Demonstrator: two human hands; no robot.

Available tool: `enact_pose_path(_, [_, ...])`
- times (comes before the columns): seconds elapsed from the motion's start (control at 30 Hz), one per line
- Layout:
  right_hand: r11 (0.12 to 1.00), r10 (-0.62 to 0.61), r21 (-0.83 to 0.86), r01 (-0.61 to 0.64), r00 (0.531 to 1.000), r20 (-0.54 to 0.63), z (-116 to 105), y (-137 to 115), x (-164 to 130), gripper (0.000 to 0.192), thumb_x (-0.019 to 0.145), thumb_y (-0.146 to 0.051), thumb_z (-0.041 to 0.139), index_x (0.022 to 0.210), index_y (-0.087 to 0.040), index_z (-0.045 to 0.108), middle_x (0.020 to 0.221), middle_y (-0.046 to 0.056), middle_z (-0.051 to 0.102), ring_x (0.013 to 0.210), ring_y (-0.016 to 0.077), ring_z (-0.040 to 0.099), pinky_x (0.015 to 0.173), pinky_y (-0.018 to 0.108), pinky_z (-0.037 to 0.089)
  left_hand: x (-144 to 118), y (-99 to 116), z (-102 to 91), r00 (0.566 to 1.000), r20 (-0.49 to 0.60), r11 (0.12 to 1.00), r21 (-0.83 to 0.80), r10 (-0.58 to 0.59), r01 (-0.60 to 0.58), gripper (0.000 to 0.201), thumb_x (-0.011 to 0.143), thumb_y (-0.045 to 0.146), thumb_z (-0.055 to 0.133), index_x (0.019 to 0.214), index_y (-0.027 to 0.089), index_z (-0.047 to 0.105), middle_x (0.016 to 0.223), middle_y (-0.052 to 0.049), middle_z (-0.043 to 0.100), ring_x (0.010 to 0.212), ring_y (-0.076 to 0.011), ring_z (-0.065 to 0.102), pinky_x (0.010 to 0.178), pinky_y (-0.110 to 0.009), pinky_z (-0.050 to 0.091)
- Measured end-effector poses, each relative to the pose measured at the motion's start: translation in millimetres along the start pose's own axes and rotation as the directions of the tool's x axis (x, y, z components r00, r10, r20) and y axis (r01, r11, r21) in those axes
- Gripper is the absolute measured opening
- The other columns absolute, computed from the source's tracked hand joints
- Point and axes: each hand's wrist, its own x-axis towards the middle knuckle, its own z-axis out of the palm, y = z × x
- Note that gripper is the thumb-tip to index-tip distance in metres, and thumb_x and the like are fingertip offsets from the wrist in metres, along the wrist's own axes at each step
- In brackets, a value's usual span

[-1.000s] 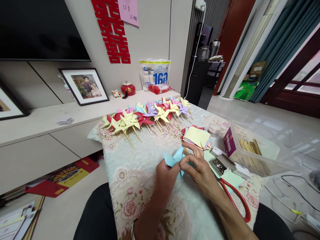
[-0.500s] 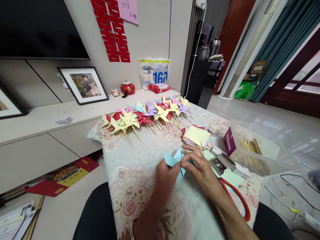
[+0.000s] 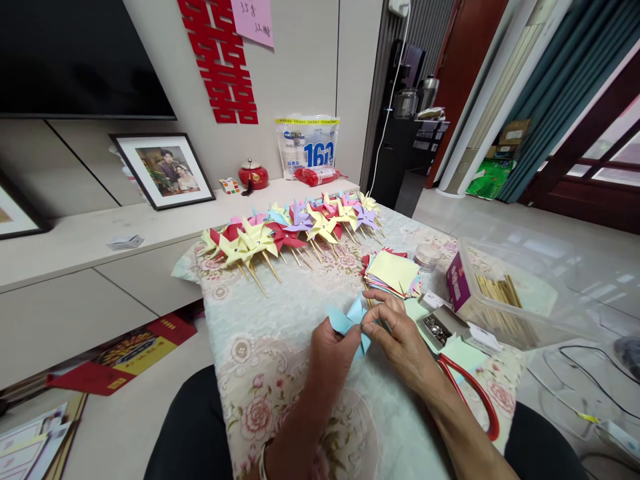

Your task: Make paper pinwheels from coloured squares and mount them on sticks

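A light blue paper pinwheel (image 3: 342,321) is held over the near part of the flowered tablecloth (image 3: 280,373). My left hand (image 3: 331,353) grips it from the left, thumb pressed near its centre. From the right, my right hand (image 3: 393,327) pinches at the same centre, thumb and forefinger closed on the folded paper; whether a pin is between them is hidden. Beyond my right hand lies a stack of coloured paper squares (image 3: 393,272), pale yellow on top. To the right of that hand is an open small box of metal pins (image 3: 437,329).
Finished pinwheels on sticks (image 3: 300,227) line the table's far side. Red-handled scissors (image 3: 475,397) lie by my right forearm. A clear plastic bin (image 3: 550,330) with wooden sticks (image 3: 500,300) stands at the right edge, a round clear container (image 3: 427,257) near it. Cables (image 3: 565,387) cross the floor.
Both hands keep their grip on the blue pinwheel at nearly the same spot. The view has shifted very slightly; nothing on the table has visibly moved.
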Motion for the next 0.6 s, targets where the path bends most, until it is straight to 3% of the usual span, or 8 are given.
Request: enact_pose_path(0.6, [1.000, 0.007, 0.017, -0.008, 1.000, 0.027, 0.0, 0.6, -1.0, 0.019, 0.094, -0.024, 0.053, 0.075, -0.022, 0.056, 0.126, 0.009, 0.055, 0.132, 0.0268, 0.040, 0.104, 0.045, 0.033, 1.3, -2.3, 1.3, 1.000, 0.010, 1.000, -0.012, 0.012, -0.011, 0.011, 0.065, 0.026, 0.064, 0.065, 0.017, 0.058, 0.054, 0.007, 0.041, 0.053, -0.0093, 0.034, 0.050, -0.022, 0.033])
